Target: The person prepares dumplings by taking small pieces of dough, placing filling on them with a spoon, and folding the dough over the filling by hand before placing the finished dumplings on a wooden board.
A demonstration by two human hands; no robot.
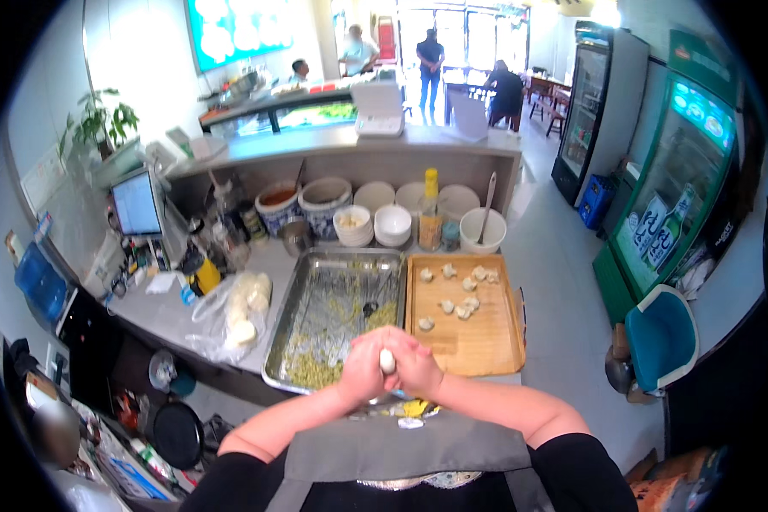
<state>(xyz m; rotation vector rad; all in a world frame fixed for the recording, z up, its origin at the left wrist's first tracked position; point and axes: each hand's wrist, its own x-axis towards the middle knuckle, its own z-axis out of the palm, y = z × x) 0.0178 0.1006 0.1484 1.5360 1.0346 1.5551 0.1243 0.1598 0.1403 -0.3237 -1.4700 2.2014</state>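
My left hand (361, 371) and my right hand (416, 365) are brought together around a small white dumpling (387, 361), just in front of the chest. Beneath and beyond them lies a large steel tray (288, 301) with green chopped filling (313, 371) along its near left part and a small dark object at its right. To its right, a wooden tray (486, 345) holds several small pleated dumplings (464, 312), mostly in its far half. A clear plastic bag with white dough pieces (240, 310) rests on the counter left of the steel tray.
Behind the trays stand stacked white bowls (393, 225), a yellow-capped bottle (430, 217), a white tub with a ladle (483, 230) and blue-patterned crocks (325, 201). A monitor (136, 203) is at left. Drinks fridges (672, 192) and a teal chair (662, 339) stand at right. Several people are in the background.
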